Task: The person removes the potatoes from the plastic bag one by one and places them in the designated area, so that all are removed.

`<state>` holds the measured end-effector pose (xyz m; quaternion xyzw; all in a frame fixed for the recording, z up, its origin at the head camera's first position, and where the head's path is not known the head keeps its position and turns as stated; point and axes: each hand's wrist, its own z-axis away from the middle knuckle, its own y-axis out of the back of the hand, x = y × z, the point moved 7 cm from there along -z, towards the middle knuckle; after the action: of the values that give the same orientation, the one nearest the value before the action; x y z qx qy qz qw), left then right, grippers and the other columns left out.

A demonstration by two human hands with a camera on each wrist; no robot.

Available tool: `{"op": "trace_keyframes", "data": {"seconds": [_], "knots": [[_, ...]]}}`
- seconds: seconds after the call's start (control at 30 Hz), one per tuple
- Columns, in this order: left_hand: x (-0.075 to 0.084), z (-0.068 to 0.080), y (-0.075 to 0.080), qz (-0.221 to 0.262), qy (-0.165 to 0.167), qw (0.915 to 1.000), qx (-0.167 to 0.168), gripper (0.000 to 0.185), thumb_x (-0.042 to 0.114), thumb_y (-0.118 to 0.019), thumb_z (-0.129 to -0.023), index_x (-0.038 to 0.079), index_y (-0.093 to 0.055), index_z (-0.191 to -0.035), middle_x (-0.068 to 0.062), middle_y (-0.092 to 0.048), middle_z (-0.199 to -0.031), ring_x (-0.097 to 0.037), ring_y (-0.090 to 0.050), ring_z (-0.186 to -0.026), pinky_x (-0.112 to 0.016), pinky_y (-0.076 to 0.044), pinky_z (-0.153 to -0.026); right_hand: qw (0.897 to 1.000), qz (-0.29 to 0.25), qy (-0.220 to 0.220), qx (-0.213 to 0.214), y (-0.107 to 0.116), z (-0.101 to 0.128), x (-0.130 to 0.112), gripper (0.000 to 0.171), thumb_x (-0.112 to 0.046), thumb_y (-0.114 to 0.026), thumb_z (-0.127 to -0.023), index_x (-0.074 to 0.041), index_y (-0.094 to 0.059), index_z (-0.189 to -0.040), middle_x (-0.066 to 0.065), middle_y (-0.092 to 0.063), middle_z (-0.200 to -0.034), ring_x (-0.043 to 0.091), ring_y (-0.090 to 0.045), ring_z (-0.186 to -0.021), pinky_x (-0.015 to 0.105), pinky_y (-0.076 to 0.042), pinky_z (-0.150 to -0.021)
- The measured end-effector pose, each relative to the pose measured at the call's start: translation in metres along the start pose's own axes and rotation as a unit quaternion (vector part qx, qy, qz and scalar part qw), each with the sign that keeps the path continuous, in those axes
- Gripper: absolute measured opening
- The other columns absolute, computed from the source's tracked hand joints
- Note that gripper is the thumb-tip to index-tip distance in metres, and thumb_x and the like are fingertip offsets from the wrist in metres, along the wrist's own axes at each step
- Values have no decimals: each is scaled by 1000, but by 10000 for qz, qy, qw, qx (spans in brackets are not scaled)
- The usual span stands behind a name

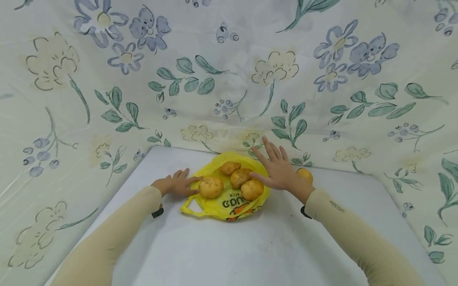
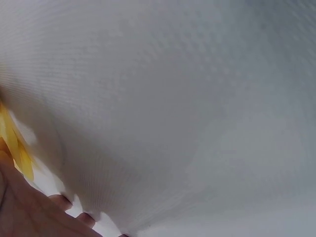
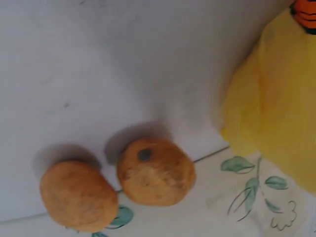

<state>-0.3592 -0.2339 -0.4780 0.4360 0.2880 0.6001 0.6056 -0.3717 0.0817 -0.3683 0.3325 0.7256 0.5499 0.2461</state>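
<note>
A yellow plastic bag point(image 1: 214, 208) with dark printing lies on the white table, its mouth spread wide. Several potatoes point(image 1: 211, 187) rest in the bag's opening. At the bag's left edge, my left hand point(image 1: 177, 184) lies low over the table, fingers extended and thumb side touching the plastic beside a potato. My right hand point(image 1: 278, 169) is at the bag's right edge with its fingers spread, the thumb close to the potatoes. Only part of the left hand point(image 2: 34, 212) shows in the left wrist view, near a strip of yellow bag point(image 2: 17, 148).
Outside the bag, two potatoes sit side by side in the right wrist view, one potato point(image 3: 79, 196) left of another potato point(image 3: 155, 172). In the head view, a loose potato point(image 1: 305, 174) is partly behind the right wrist. Flower-patterned cloth point(image 1: 229, 107) rises behind the white table point(image 1: 222, 254).
</note>
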Motion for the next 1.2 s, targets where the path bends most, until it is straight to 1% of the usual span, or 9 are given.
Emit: {"op": "trace_keyframes", "data": {"seconds": [0.17, 0.27, 0.37, 0.57, 0.67, 0.8, 0.97, 1.07, 1.2], "knots": [[-1, 1, -1, -30, 6, 10000, -9, 72, 66, -45, -95, 33, -27, -156, -27, 0, -164, -55, -3, -147, -77, -7, -111, 9998, -186, 17, -70, 1, -8, -13, 83, -70, -37, -94, -30, -4, -160, 11, 17, -166, 38, -9, -153, 65, -7, -120], [-3, 0, 0, -69, -6, 10000, 19, 72, 66, -44, -95, 34, -27, -156, -27, 1, -164, -55, -3, -148, -77, -7, -111, 9997, -102, 59, -226, 1, -13, -20, 83, -72, -34, -94, -35, 1, -159, 8, 20, -166, 36, -5, -154, 62, -3, -121], [-4, 0, 0, -35, -13, 10000, 17, 72, 66, -45, -95, 33, -28, -156, -28, 0, -163, -56, -3, -147, -78, -7, -111, 9990, -199, 166, -371, 0, -18, -29, 83, -74, -32, -93, -37, 4, -158, 7, 22, -166, 35, 0, -154, 61, -1, -122], [-7, 4, 0, 26, 79, 10000, -13, 72, 66, -45, -94, 34, -28, -156, -27, -1, -164, -55, -3, -147, -77, -7, -111, 9970, -462, 445, -424, 0, -32, -51, 82, -67, -39, -95, -35, 2, -159, 3, 26, -164, 32, 7, -155, 60, 2, -122], [-7, 6, 1, 42, 46, 10000, -20, 72, 66, -45, -95, 33, -28, -156, -27, 0, -164, -55, -3, -147, -77, -6, -111, 9972, -322, 542, -392, 0, -38, -62, 82, -67, -40, -95, -35, 0, -159, 2, 26, -164, 32, 4, -155, 61, -1, -122], [-5, 6, 0, 75, 8, 10000, -52, 73, 66, -45, -94, 33, -28, -156, -27, 0, -164, -55, -2, -147, -77, -6, -111, 9966, -169, 652, -473, -7, -41, -75, 84, -70, -40, -94, -35, -1, -159, 2, 26, -164, 32, 2, -155, 58, 1, -123], [-2, 6, 0, 28, -41, 10000, -51, 74, 68, -44, -94, 33, -27, -156, -27, 1, -164, -55, -2, -147, -77, -6, -111, 9946, -23, 931, -463, -12, -42, -91, 82, -70, -37, -95, -33, -2, -160, 6, 24, -165, 31, 6, -155, 59, 1, -122], [0, 4, 0, -7, -59, 10000, -27, 72, 67, -43, -95, 34, -26, -156, -27, 2, -164, -55, -2, -147, -78, -6, -111, 9930, 100, 1095, -428, -13, -43, -98, 82, -71, -33, -95, -33, 1, -159, 5, 27, -164, 30, 8, -155, 60, 0, -122], [2, 4, 0, 35, -56, 10000, -32, 71, 65, -44, -95, 34, -27, -156, -27, 2, -164, -55, -1, -147, -78, -5, -110, 9917, 120, 1176, -495, -16, -45, -105, 84, -73, -31, -94, -36, 10, -157, 1, 36, -160, 28, 12, -155, 58, 4, -123]]}}
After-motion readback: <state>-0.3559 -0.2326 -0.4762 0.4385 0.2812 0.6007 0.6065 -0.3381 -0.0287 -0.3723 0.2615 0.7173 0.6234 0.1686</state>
